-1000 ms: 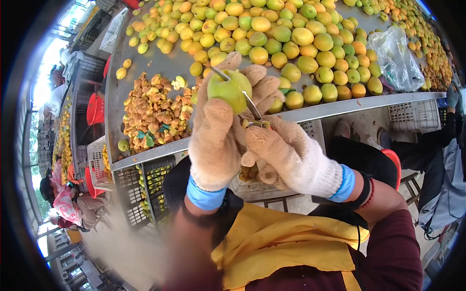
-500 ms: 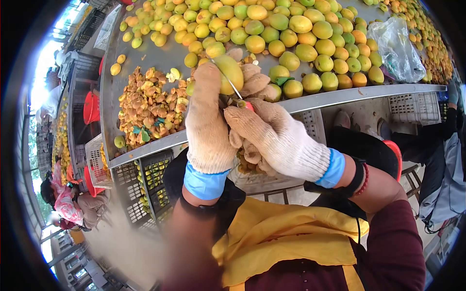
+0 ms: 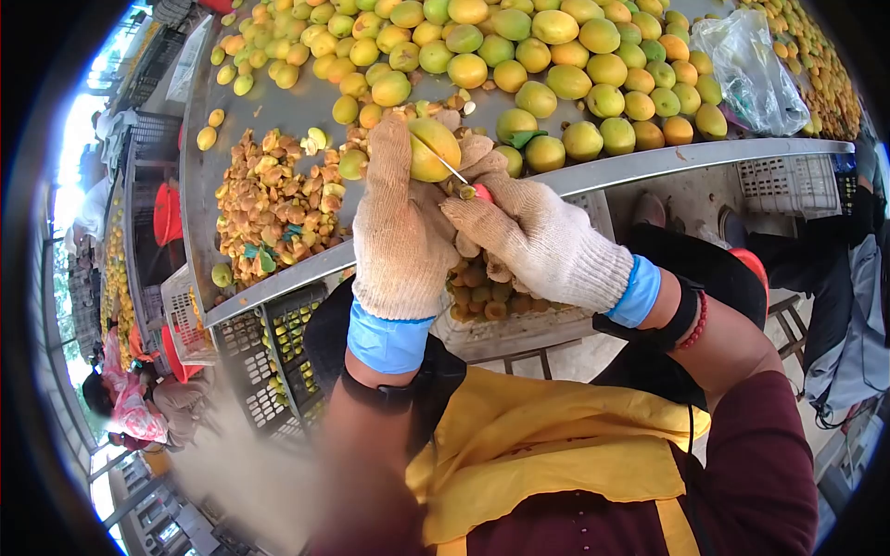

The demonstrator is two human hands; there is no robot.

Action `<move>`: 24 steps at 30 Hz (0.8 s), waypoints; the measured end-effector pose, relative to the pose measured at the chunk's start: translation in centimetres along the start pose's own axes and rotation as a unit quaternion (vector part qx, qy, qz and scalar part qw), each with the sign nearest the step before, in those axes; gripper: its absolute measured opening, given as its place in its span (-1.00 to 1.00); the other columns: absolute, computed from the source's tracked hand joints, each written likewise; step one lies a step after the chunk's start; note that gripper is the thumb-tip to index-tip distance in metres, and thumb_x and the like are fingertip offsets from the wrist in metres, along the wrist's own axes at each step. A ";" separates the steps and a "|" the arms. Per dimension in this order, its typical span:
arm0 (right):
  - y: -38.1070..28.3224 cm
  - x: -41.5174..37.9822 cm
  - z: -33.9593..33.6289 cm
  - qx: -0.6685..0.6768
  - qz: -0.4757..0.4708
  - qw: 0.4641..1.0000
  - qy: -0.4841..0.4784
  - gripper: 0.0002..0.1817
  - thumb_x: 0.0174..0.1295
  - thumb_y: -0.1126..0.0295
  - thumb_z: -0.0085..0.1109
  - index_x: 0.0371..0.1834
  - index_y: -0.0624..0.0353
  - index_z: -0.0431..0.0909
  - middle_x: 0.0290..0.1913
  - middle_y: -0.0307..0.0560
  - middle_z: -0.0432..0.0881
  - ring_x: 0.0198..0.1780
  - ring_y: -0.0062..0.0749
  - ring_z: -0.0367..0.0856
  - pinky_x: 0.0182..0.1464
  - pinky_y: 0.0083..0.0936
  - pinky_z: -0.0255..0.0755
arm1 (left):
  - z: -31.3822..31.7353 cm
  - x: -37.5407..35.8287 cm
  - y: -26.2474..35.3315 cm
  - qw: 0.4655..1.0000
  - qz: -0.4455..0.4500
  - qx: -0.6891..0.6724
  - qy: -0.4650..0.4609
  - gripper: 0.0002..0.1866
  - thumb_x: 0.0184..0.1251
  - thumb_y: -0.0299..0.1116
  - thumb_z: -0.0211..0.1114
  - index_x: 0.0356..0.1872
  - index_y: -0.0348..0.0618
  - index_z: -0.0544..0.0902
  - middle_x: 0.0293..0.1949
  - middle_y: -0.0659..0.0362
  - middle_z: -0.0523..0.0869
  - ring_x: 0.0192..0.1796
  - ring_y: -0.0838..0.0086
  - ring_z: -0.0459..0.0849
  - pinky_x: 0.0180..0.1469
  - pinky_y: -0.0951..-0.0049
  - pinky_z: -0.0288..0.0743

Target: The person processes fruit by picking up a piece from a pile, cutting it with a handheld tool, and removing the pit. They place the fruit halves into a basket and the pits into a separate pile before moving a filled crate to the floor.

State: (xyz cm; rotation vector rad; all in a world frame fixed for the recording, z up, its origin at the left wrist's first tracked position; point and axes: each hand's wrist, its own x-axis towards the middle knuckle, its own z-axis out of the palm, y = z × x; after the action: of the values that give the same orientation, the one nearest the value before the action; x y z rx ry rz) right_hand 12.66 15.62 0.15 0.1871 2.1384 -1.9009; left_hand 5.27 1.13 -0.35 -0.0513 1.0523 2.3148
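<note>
My left hand (image 3: pixel 399 222), in a stained white knitted glove, is closed around a smooth yellow-green fruit (image 3: pixel 433 150), its thumb along the left side. My right hand (image 3: pixel 542 236), gloved the same way, grips a small knife (image 3: pixel 481 192) with a red handle. The thin blade slants up and left across the fruit's lower right face, appearing to touch it. A small greenish-brown piece (image 3: pixel 466 192) sits by the base of the blade, near my right thumb. Several fingers of both hands are hidden behind the fruit and gloves.
Many yellow-green fruits (image 3: pixel 565 79) cover the metal table (image 3: pixel 686 159). A heap of brownish cut pieces (image 3: pixel 278 199) lies at left, a clear plastic bag (image 3: pixel 756 74) at right. Below the hands stands a crate of browner fruit (image 3: pixel 491 301). A person (image 3: pixel 134 394) sits far left.
The held fruit has turned a little and now sits slightly lower against the blade. The view has shifted slightly, so the table appears higher and further left. Both hands keep their grips.
</note>
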 end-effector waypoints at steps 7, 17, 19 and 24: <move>-3.0 -0.6 -2.3 0.089 0.088 0.987 -0.098 -0.40 0.51 -0.25 0.08 -0.25 0.15 0.64 -0.48 -0.20 0.64 -0.49 -0.55 0.63 -0.47 -0.52 0.52 | 1.0 -0.2 1.6 0.969 0.096 0.225 0.003 -0.42 0.69 0.01 0.14 0.37 -0.35 0.49 -0.04 0.00 0.76 0.04 0.24 0.77 0.15 0.23 0.67; -0.9 0.8 0.0 0.088 -0.019 0.995 -0.034 -0.53 0.54 -0.09 0.13 -0.26 0.13 0.58 -0.47 -0.33 0.53 -0.50 -0.69 0.48 -0.56 -0.67 0.31 | 0.8 0.3 0.3 0.996 0.051 0.074 -0.024 -0.16 0.66 0.30 -0.04 0.39 -0.43 0.46 0.02 -0.13 0.77 0.11 0.03 0.73 0.25 0.06 0.64; -3.1 -0.2 -1.3 0.088 0.026 0.995 -0.039 -0.53 0.54 -0.10 0.13 -0.23 0.13 0.58 -0.47 -0.33 0.54 -0.49 -0.69 0.48 -0.55 -0.68 0.31 | 0.1 0.8 1.0 0.991 0.065 0.113 -0.012 -0.15 0.66 0.32 -0.07 0.40 -0.43 0.46 0.04 -0.14 0.76 0.13 0.03 0.72 0.25 0.05 0.64; -2.9 -0.4 -1.2 0.122 0.084 0.987 -0.069 -0.54 0.53 -0.11 0.15 -0.18 0.11 0.59 -0.45 -0.33 0.55 -0.48 -0.69 0.48 -0.54 -0.68 0.32 | 0.5 0.5 0.8 0.989 0.054 0.136 0.002 -0.26 0.67 0.29 -0.04 0.22 -0.32 0.59 -0.07 -0.02 0.79 -0.03 0.22 0.77 0.06 0.23 0.70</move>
State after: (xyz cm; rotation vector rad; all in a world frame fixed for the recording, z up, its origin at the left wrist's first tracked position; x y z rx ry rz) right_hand 12.09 16.47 3.15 0.2667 1.7412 -2.0069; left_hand 4.54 1.33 0.38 0.1111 1.3931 2.2437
